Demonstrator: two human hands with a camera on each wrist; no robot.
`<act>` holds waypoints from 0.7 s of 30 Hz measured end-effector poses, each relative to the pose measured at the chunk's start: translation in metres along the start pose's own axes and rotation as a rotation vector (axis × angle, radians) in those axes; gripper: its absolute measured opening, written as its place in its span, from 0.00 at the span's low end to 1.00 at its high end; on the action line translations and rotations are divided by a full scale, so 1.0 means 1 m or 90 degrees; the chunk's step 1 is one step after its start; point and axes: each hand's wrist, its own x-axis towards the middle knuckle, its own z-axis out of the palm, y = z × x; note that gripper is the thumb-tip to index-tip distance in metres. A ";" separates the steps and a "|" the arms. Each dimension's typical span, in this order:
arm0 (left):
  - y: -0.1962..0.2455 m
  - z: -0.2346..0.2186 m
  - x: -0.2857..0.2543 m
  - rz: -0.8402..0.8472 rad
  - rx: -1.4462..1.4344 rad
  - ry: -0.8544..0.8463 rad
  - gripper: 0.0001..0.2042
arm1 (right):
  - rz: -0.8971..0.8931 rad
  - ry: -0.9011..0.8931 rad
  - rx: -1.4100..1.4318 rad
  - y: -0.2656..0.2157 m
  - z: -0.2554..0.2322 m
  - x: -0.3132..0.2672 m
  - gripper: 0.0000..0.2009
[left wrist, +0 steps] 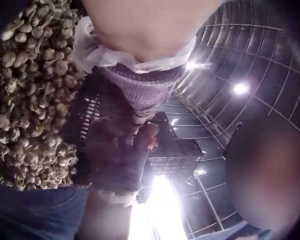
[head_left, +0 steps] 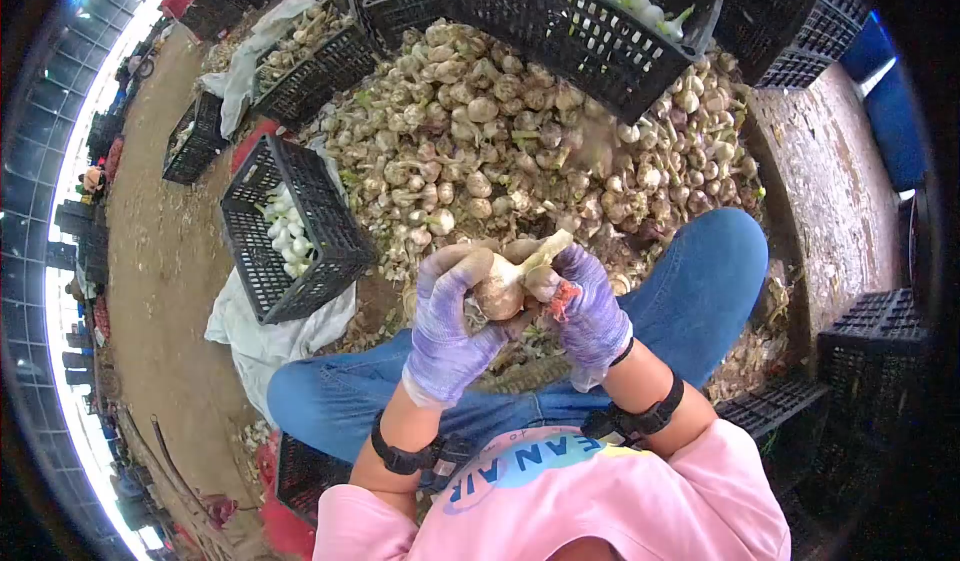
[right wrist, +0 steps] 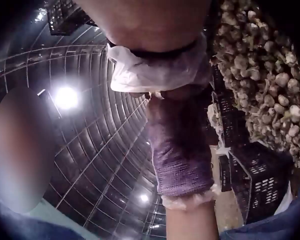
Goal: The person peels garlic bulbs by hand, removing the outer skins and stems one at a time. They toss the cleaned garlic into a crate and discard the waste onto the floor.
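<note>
In the head view a dirty brown-white garlic bulb (head_left: 498, 293) with a pale stalk (head_left: 550, 249) is held in front of the lap. My left hand (head_left: 447, 321), in a purple knit glove, curls its fingers and thumb round the bulb's left side. From the other side my right hand (head_left: 592, 319), gloved alike, grips the bulb near the base of the stalk. Orange-red wrapping (head_left: 565, 299) goes round the right thumb. Both wrist views show the gloves from the wrist side, with the bulb hidden behind them.
A big heap of unpeeled garlic (head_left: 450, 111) spreads ahead of the knees. Whitish cleaned bulbs (head_left: 288, 233) lie in a black crate (head_left: 330, 231) at left. Another black crate (head_left: 590, 41) with cleaned bulbs stands on the heap's far side. More crates (head_left: 870, 361) are at right.
</note>
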 end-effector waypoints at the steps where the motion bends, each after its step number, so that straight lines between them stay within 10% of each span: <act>1: 0.002 -0.003 -0.003 0.004 -0.001 0.007 0.36 | -0.003 -0.004 -0.006 -0.002 0.002 -0.003 0.24; 7: 0.010 -0.019 -0.021 -0.062 -0.008 -0.022 0.35 | 0.011 -0.095 -0.049 -0.015 0.006 -0.011 0.23; 9: 0.012 -0.015 -0.029 -0.291 -0.406 0.015 0.35 | 0.100 -0.070 -0.108 -0.013 0.001 -0.012 0.21; 16: 0.002 -0.010 -0.039 -0.474 -0.603 0.023 0.43 | 0.095 -0.111 -0.125 -0.024 -0.001 -0.009 0.14; 19: -0.017 -0.007 -0.049 -0.503 -0.652 -0.048 0.44 | -0.034 -0.133 -0.435 -0.031 -0.001 -0.005 0.12; 21: -0.015 -0.004 -0.039 -0.727 -0.863 -0.013 0.45 | -0.316 -0.202 -0.755 -0.030 -0.003 0.001 0.10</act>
